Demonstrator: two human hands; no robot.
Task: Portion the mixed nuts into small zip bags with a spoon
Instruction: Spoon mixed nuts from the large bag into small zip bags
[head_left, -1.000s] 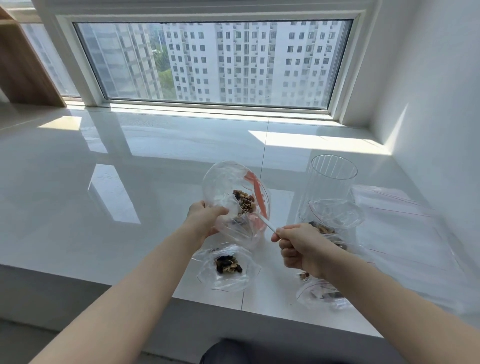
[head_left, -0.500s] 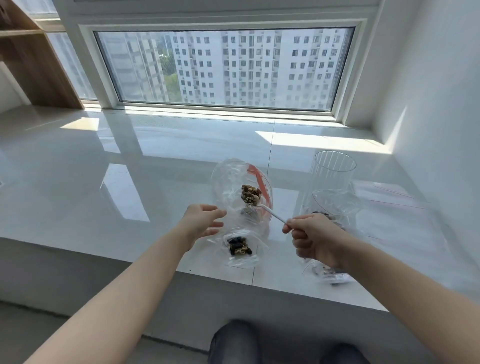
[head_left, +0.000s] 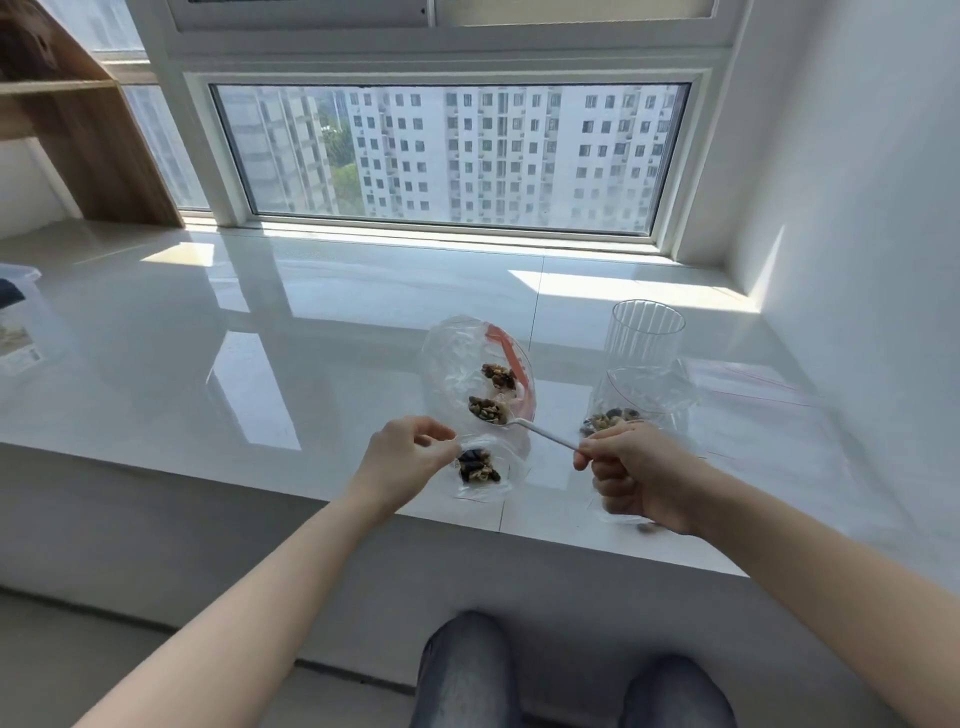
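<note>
A large clear bag with a red zip (head_left: 457, 358) lies open on the white sill, a few mixed nuts (head_left: 497, 375) left inside. My right hand (head_left: 636, 475) grips the handle of a white plastic spoon (head_left: 540, 432) whose bowl is heaped with nuts just above the big bag's mouth. A small zip bag (head_left: 480, 470) holding some nuts lies near the sill's front edge. My left hand (head_left: 402, 457) pinches the small bag's upper left edge. Another small bag with nuts (head_left: 641, 397) stands behind my right hand.
An empty ribbed clear cup (head_left: 644, 332) stands behind the right bag. Flat empty zip bags (head_left: 769, 395) lie to the right near the wall. A plastic box (head_left: 18, 322) sits at the far left. My knees are below the sill's front edge (head_left: 311, 499).
My left hand let go of the big bag, dropped to the small bag and pinched its edge. The spoon came out of the big bag loaded with nuts. The camera tilted up and back.
</note>
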